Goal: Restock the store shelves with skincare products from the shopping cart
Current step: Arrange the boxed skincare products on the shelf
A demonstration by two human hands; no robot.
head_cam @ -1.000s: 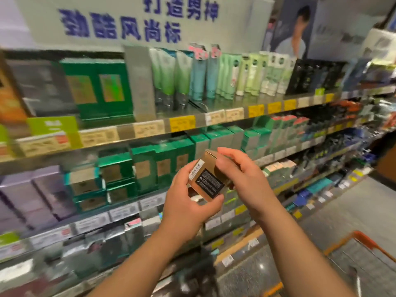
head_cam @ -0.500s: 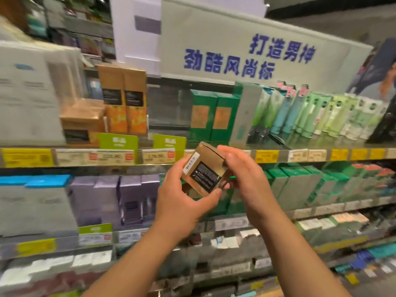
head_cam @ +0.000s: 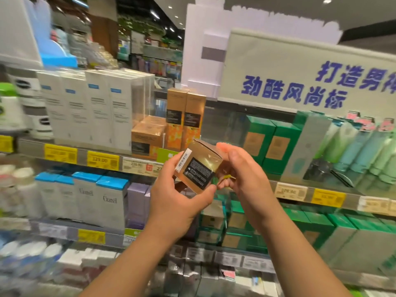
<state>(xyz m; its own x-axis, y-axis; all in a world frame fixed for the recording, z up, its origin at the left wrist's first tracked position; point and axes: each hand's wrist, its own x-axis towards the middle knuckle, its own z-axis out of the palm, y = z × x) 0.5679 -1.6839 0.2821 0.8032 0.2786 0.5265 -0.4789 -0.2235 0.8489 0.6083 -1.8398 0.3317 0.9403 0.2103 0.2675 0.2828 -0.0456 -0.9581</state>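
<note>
Gold carton (head_cam: 198, 166) sits tilted between my hands, clear of the shelf edge (head_cam: 137, 165) behind; my left hand (head_cam: 177, 202) grips its lower corner, my right hand (head_cam: 242, 174) curls round its right side, open air above.

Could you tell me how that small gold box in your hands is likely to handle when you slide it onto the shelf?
The gold box looks like rigid card with sharp edges, so it should probably keep its shape in the left hand and right hand. Its glossy faces may be slightly slippery. Squat with flat sides, it seems unlikely to roll or tip.
</note>
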